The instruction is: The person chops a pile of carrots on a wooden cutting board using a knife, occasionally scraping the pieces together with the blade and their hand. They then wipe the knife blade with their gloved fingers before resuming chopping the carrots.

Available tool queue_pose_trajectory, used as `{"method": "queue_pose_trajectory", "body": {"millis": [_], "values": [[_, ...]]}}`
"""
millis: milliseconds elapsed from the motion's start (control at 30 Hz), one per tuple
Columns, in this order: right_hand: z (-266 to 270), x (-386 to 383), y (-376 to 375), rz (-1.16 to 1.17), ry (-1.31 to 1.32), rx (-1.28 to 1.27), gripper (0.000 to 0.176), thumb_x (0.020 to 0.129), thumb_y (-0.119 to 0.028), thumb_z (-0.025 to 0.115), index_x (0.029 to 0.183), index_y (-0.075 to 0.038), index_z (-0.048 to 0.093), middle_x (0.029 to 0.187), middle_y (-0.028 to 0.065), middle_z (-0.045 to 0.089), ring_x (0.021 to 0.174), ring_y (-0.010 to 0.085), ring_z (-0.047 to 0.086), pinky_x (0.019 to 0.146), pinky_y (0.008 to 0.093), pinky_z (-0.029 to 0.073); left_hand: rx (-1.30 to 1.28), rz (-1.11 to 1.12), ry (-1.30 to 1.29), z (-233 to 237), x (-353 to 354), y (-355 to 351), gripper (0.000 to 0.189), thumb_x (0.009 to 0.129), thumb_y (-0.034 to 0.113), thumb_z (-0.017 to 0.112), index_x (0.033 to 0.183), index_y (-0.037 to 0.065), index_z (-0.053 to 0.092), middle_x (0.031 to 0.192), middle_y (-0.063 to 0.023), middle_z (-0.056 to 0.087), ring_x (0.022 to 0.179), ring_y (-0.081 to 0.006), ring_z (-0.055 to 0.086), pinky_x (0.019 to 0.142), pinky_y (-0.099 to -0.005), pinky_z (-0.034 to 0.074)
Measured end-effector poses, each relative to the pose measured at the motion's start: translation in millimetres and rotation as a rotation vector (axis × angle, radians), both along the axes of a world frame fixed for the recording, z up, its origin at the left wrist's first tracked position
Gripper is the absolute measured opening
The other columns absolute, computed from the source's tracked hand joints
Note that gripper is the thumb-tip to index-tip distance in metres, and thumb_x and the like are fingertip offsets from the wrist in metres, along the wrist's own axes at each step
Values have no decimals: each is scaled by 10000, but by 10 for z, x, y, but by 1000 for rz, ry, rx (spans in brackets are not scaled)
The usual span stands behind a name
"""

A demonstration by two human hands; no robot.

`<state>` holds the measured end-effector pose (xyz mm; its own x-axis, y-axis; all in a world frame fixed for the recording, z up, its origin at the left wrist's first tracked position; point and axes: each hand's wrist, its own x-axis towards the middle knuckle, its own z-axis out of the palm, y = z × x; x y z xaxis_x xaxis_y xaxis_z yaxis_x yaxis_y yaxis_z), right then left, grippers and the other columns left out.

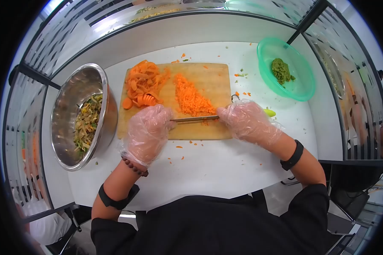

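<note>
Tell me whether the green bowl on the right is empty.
No, the green bowl holds a lump of green mash near its middle.

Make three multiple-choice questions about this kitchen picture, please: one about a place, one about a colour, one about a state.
1. Where does the steel bowl stand? A. left of the cutting board B. right of it C. on it
2. Which colour is the plastic bowl with the paste? A. red B. green C. white
3. What is the right hand doing? A. lying flat B. holding a spoon C. gripping the knife
Answers: 1 A, it sits by the board's left edge; 2 B, its wall is translucent green; 3 C, it closes round the handle.
</note>
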<state>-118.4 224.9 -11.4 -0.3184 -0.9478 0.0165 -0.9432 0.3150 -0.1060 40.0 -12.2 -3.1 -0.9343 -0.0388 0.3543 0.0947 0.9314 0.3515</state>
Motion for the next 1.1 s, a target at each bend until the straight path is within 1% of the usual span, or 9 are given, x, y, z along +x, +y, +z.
{"method": "queue_pose_trajectory", "body": {"millis": [167,300,400,500,700,800,900,1000,1100], "values": [[75,-82,-62,0,45,12,162,919,-189,653,861,-72,557,691,103,616,673,315,654,597,458,501,-1,-34,62,45,-51,-57,192,756,32,751,840,66,582,780,-114,581,772,-328,623,680,-434,499],[54,-111,-139,-24,62,46,185,905,-209,679,858,-76,560,667,102,611,661,318,654,593,458,506,-1,-1,71,-125,-102,-112,193,756,27,744,827,69,570,779,-116,583,778,-330,628,679,-440,500],[155,-123,-146,-11,78,-42,204,902,-232,693,850,-82,565,657,108,615,651,330,653,593,461,509,2,11,85,-100,-117,-129,180,762,28,736,822,74,573,777,-110,586,782,-325,633,680,-440,506],[-2,-179,-187,7,59,-67,214,901,-239,696,834,-84,565,644,114,609,646,340,646,589,467,502,-24,36,87,-147,-143,-134,164,770,43,731,823,80,581,775,-104,590,781,-319,636,684,-439,513],[312,-128,-239,-138,-17,40,247,966,-249,589,816,-53,604,648,165,606,681,363,660,623,484,515,10,61,127,-72,-176,-102,154,763,71,740,808,81,593,771,-104,598,773,-314,638,693,-435,518],[137,-192,-260,-180,-79,7,241,991,-237,548,861,-46,617,682,168,618,707,360,666,632,489,520,-8,87,113,-138,-187,-62,162,746,44,755,782,65,599,775,-108,612,777,-319,642,704,-431,519],[132,-237,-256,-52,137,-29,161,991,-172,560,937,-36,626,722,163,616,692,344,656,563,481,495,-38,84,115,-49,-194,-90,155,748,41,756,796,63,610,773,-107,618,769,-322,646,692,-434,520],[-13,-279,-232,22,325,-57,112,882,-109,621,972,-46,638,770,119,612,689,307,652,543,462,493,-25,77,131,-39,-230,-102,151,754,53,760,793,71,615,750,-107,621,761,-323,655,683,-435,521],[-111,-334,-231,79,368,-107,111,798,-79,643,906,-62,622,774,75,588,690,269,641,531,433,493,-25,94,35,-57,-226,-99,161,758,58,768,790,75,612,740,-107,617,766,-322,657,684,-434,522]]}}
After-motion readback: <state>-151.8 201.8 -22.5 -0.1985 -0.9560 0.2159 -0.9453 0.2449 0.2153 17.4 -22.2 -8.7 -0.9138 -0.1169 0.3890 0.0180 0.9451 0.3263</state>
